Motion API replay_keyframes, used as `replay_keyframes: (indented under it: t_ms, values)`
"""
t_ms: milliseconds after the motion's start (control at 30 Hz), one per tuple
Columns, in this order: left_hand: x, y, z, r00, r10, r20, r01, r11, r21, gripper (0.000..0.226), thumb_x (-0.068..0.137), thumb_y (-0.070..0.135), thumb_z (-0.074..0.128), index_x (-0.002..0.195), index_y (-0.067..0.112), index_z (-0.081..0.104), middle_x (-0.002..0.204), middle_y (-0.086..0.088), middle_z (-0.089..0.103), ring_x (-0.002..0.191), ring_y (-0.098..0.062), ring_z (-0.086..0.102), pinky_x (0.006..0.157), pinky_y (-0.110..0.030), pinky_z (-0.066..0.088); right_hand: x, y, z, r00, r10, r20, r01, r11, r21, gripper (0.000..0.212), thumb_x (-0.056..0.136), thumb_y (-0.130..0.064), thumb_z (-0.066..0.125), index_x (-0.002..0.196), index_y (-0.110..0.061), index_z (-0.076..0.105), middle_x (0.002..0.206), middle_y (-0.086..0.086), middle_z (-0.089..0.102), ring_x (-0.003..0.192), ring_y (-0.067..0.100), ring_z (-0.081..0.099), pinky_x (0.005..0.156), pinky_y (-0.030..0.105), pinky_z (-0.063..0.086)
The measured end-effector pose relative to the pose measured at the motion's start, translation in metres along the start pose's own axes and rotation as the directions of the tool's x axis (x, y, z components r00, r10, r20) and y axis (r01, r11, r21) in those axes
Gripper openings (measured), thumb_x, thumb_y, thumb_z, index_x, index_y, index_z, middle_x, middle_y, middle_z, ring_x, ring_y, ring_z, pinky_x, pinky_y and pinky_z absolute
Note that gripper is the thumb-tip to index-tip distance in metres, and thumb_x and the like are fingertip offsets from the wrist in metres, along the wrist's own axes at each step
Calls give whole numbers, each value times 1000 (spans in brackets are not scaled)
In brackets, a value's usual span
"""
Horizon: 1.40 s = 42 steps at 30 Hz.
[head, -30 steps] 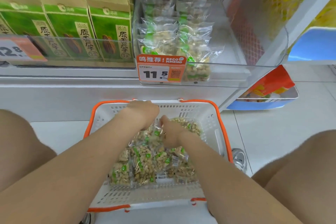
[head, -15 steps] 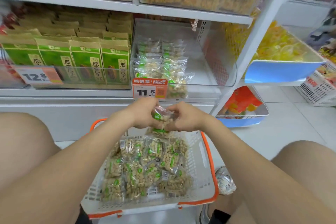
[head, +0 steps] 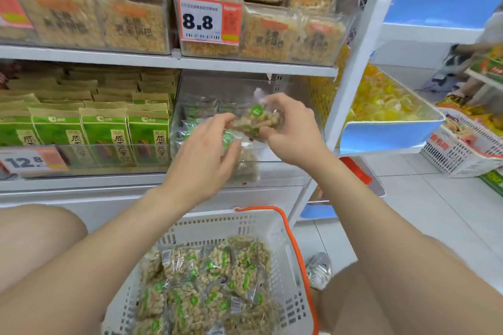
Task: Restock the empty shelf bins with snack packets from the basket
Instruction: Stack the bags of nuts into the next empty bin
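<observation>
1. The right hand [head: 292,132] has its grip clamped on a clear packet [head: 257,119] of pale snack pieces with a green dot, held up in front of the open bin [head: 242,84].
2. The left hand [head: 202,156] touches the same packet's left end with a fingertip; its other fingers curl over a second packet [head: 246,163] at the bin's front lip, though I cannot tell whether that grip is fully closed.
3. Both hands and the raised packet block most of the bin's front; behind them a few like packets [head: 200,110] lie inside on its left side, while its right side looks bare.
4. Just left of the bin, green bags [head: 104,134] stand in rows behind a clear front, with a 12.8 tag [head: 30,162] below.
5. On the shelf above, stacked tan snack packs [head: 130,22] fill clear bins, and an 8.8 tag [head: 209,22] hangs over the open bin.
6. Right of the white upright [head: 359,49], a blue tray [head: 386,133] holds yellow sweets [head: 378,103]; a white crate [head: 462,149] sits on the floor beyond.
7. Below the arms, a white basket [head: 285,253] with an orange rim stands on the floor between the person's knees, still packed with many matching packets [head: 212,288].
8. A shiny wrapper [head: 318,269] lies on the floor just right of the basket.
</observation>
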State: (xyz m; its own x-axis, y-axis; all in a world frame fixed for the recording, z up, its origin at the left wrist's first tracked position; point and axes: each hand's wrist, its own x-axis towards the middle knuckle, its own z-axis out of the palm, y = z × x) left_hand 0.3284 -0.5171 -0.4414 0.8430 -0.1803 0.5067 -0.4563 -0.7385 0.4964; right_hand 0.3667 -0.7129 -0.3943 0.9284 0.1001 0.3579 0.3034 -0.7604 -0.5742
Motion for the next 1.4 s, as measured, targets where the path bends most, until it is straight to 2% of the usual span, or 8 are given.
replay_keyframes:
  t_ms: [100,300,467,733,900,1033,1267,1400]
  values:
    - [23,-4,5,989,57,139,-83,978,191,54,99,27,59,148,14,42,142,-8,49,128,-31,49,107,-49,43,25,18,6,980,92,-175,-110,990,-93,49,85,-11,71,130,-27,60,118,0,65,105,26,61,80,34,47]
    - [81,-11,19,927,-69,369,-85,919,385,69,106,56,38,156,9,36,169,-13,24,157,-31,18,125,-51,22,87,59,27,979,191,69,-137,872,-470,32,87,-6,62,118,-13,58,115,18,59,110,46,59,77,40,41]
    - [112,-41,40,931,-183,316,62,932,358,55,108,46,34,140,7,54,147,-15,53,135,-34,48,111,-51,41,135,80,49,930,297,217,-117,798,-591,37,92,-13,67,128,-12,59,129,19,59,118,43,62,94,43,54]
    - [128,-53,68,934,-167,316,23,911,413,38,106,40,33,116,15,60,138,-9,60,123,-35,58,98,-47,44,192,120,91,918,344,195,-223,857,-464,48,92,-10,65,137,-20,55,143,18,51,135,43,50,103,45,50]
    - [126,-58,78,904,-185,385,12,912,409,56,107,44,34,155,14,38,170,-6,26,159,-25,18,120,-55,30,191,129,100,959,284,5,-276,936,-217,80,90,-21,75,153,-10,27,148,21,40,131,41,51,104,43,48]
    - [127,-59,76,911,-169,376,15,925,380,59,105,45,38,156,15,38,171,-6,26,159,-25,19,121,-56,30,184,131,103,966,257,14,-253,960,-123,88,85,-28,83,149,-6,28,138,16,53,123,38,58,95,38,51]
    - [119,-50,63,944,-124,305,-1,926,379,42,104,42,44,131,14,59,129,-7,62,118,-33,58,95,-46,44,174,112,92,958,276,-77,-285,890,-355,86,90,-23,81,153,-6,24,148,20,37,128,44,52,98,44,48]
    - [107,-40,51,973,-40,228,-37,945,325,41,105,40,44,133,15,61,130,-4,65,120,-28,58,102,-47,46,152,96,87,983,182,-21,-164,820,-548,66,95,-16,69,150,-7,34,146,21,38,127,45,51,93,47,51]
